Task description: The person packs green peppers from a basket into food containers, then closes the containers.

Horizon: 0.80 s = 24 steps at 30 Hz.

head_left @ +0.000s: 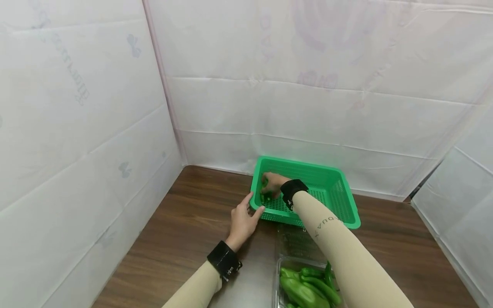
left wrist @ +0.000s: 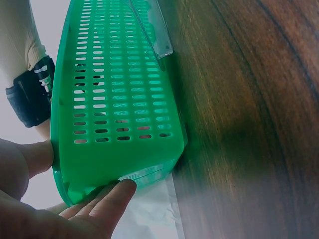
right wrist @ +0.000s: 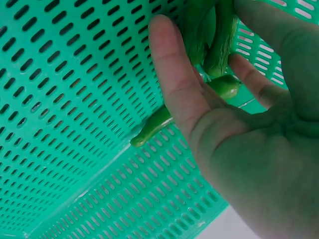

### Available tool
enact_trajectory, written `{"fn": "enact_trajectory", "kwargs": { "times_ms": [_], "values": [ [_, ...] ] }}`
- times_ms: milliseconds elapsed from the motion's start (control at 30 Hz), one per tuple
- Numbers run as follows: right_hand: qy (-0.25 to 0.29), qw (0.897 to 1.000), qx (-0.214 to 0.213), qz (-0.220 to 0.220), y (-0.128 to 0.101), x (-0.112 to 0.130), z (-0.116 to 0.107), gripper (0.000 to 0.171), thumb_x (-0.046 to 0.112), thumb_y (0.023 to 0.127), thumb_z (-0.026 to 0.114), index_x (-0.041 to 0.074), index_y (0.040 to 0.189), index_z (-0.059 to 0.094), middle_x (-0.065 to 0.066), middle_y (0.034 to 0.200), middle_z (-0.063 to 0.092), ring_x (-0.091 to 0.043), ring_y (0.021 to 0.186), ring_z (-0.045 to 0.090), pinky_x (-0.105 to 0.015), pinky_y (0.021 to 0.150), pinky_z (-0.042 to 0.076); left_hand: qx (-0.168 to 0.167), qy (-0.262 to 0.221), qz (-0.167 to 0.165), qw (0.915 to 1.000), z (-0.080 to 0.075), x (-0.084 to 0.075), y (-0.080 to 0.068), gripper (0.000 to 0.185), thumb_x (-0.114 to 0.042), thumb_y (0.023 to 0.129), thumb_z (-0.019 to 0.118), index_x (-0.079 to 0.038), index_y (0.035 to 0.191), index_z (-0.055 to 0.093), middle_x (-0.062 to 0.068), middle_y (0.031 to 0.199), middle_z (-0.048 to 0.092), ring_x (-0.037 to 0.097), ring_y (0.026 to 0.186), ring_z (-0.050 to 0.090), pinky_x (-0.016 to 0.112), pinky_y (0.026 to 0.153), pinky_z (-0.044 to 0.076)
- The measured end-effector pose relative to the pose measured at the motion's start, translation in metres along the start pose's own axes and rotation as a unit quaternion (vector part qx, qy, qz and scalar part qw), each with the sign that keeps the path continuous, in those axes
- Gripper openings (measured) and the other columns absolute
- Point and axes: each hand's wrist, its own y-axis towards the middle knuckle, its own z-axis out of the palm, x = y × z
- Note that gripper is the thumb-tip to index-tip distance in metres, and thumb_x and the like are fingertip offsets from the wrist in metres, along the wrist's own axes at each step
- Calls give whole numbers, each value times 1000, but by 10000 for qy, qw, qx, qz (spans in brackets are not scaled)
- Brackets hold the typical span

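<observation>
At the back of the table sits a green plastic basket (head_left: pixel 300 162) with slotted walls. My left hand (head_left: pixel 242 222) grips its near left corner from outside, thumb at the rim and fingers along the end wall. Down inside the left end, my right hand (head_left: pixel 274 183) holds green chili peppers (right wrist: pixel 222 45) between thumb and fingers; the fingers partly hide them. Beneath that hand, another green chili pepper (right wrist: pixel 154 125) lies on the basket floor by the wall.
A clear plastic box (head_left: pixel 278 282) with several green peppers (head_left: pixel 302 291) stands at the front, partly under my right forearm. Its clear lid (head_left: pixel 294 244) lies folded back toward the basket. White sheeting (head_left: pixel 246 107) encloses the wooden table (head_left: pixel 204 201).
</observation>
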Motion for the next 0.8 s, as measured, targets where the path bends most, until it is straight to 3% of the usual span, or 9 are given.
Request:
{"fn": "enact_trajectory", "kwargs": {
  "times_ms": [300,800],
  "values": [
    [-421,9989,-109,148,5,0,-1,50,5,97,71,2,142,49,-27,137,50,-30,78,69,-36,59,63,14,74,69,9999,1,-1,1,64,-21,98,73,-4,153,46,22,134,65,35,117,67,48,95,59],
    [-1156,9929,-244,128,3,-2,-3,48,2,93,74,7,138,55,-23,140,51,-29,89,62,-35,56,59,-19,8,70,10000,3,-5,4,64,-20,97,75,-3,152,47,22,136,63,34,120,66,46,96,58]
  ]
}}
